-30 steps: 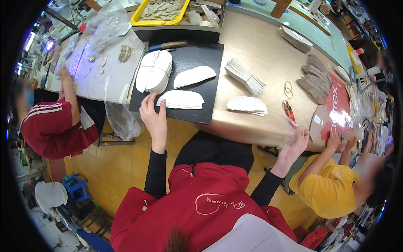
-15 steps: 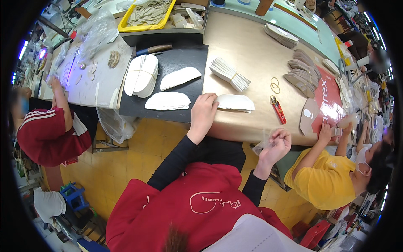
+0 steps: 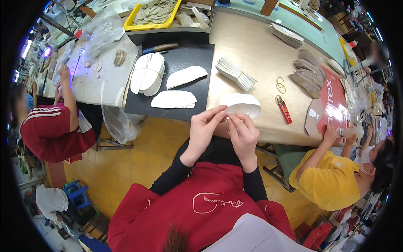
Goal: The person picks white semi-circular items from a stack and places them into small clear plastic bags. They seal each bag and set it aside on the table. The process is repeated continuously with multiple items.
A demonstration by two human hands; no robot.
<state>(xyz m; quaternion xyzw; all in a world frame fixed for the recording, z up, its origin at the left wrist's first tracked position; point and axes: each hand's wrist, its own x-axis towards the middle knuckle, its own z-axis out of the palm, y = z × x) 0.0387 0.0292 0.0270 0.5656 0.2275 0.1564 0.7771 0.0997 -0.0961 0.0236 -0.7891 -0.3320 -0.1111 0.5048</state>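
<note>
Close together at the table's front edge, my left hand (image 3: 204,129) and my right hand (image 3: 244,137) both pinch with thumb and fingertips. Their fingertips meet at something small and pale that I cannot make out. Just beyond them is a white half-oval piece (image 3: 241,101), its surface curved; whether the fingers touch its near edge is hard to see. To the left, two white half-oval pieces, one upper (image 3: 187,77) and one lower (image 3: 173,100), lie on a black mat (image 3: 189,54). A banded stack of white ovals (image 3: 147,73) is beside them.
A banded bundle of white pieces (image 3: 236,73), rubber bands (image 3: 280,85) and a red cutter (image 3: 283,110) lie on the brown-covered table. Grey-beige pieces (image 3: 308,73) lie farther right. A yellow tray (image 3: 130,26) stands behind. A yellow-shirted person (image 3: 331,176) works at right, another in dark red (image 3: 54,130) at left.
My left hand has left the white piece and come nearer. My right hand has moved left to meet it; the clear plastic it held no longer shows plainly. The white piece now looks curved.
</note>
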